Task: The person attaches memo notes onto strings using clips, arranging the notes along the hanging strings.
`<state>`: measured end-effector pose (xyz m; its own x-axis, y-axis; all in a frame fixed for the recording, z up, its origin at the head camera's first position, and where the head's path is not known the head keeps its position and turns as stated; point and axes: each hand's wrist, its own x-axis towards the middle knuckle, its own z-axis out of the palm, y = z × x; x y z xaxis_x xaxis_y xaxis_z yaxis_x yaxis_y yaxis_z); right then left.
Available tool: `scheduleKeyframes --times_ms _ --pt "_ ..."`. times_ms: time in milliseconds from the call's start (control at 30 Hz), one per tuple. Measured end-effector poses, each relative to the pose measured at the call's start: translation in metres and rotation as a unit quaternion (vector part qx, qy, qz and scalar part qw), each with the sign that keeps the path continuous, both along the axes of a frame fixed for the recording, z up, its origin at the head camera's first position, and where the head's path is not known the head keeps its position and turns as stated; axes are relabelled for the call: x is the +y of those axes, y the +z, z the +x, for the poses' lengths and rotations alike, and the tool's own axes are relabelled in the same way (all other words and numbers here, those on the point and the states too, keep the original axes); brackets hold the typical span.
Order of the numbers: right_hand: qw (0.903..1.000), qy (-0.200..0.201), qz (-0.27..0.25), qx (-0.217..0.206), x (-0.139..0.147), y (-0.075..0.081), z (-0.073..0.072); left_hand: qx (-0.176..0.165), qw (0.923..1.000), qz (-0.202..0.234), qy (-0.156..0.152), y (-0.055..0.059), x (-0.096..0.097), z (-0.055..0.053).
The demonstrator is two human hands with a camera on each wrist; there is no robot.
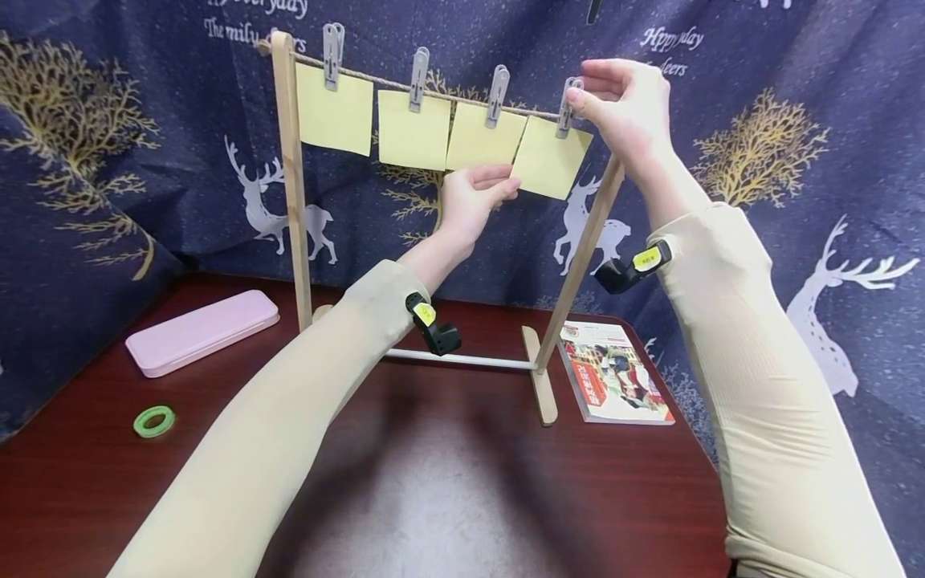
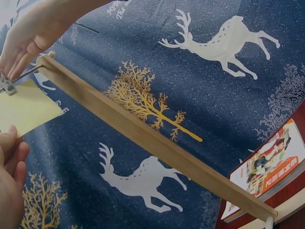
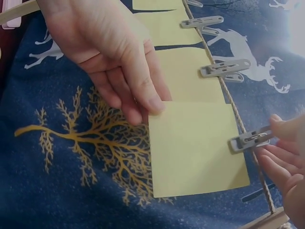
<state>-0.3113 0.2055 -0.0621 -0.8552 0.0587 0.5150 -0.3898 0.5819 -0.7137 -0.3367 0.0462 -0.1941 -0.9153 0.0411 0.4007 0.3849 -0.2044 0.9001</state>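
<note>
Four yellow paper squares hang in a row from a twine line (image 3: 228, 98), each under a grey clothespin. My left hand (image 1: 473, 201) pinches the lower left corner of the rightmost yellow paper (image 1: 551, 160) between thumb and fingers. On that paper's top edge sits a grey clothespin (image 3: 250, 139), whose upper end my right hand (image 1: 627, 108) pinches. Its jaws lie over both the paper and the twine. Another clothespin (image 1: 497, 96) holds the neighbouring paper (image 1: 486, 136), whose edge is close beside the held one.
A wooden frame's right post (image 1: 581, 257) stands just below my right wrist; its left post (image 1: 289, 177) is farther off. A white crossbar (image 1: 462, 359) joins them low down. On the table lie a pink case (image 1: 202, 333), a green ring (image 1: 154, 421) and a book (image 1: 614, 373).
</note>
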Motion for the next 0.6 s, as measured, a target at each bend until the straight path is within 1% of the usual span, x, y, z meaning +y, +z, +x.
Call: scheduleKeyframes --times_ms 133,267,400,500,600 --pt "0.9987 0.001 -0.023 0.046 -0.001 -0.006 -0.001 -0.001 0.9999 0.011 -0.002 -0.003 -0.004 0.000" --pt "0.9917 0.026 -0.066 0.108 -0.004 -0.014 0.000 -0.001 0.9997 0.023 -0.005 -0.007 -0.008 0.002" --pt "0.9792 0.030 -0.100 0.174 -0.005 -0.023 0.002 -0.004 0.9997 0.024 -0.008 -0.013 -0.014 0.006" --pt "0.9663 0.028 -0.133 0.219 -0.007 -0.030 0.006 -0.009 0.9997 0.019 -0.009 -0.019 -0.021 0.010" --pt "0.9540 0.038 -0.163 0.249 -0.010 -0.037 0.009 -0.016 0.9996 0.022 -0.010 -0.027 -0.028 0.012"
